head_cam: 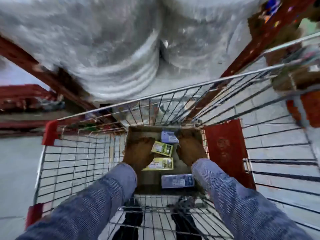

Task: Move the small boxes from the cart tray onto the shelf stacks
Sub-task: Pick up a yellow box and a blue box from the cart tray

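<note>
A brown cardboard tray (133,134) sits in the wire cart's basket and holds several small boxes. A purple-blue box (168,136) lies at the far end, a green box (163,148) and a yellow-green box (161,164) in the middle, and a blue box (177,181) nearest me. My left hand (138,151) is down in the tray, its fingers over the left end of the green box. My right hand (189,149) is beside the purple-blue box and touches its right corner. Blur hides its fingers.
The wire cart (72,163) has red corner pieces and a red flap (226,153) to the right of the tray. Large plastic-wrapped bundles (112,49) rest on a red shelf frame (256,47) ahead. Grey floor lies to the left.
</note>
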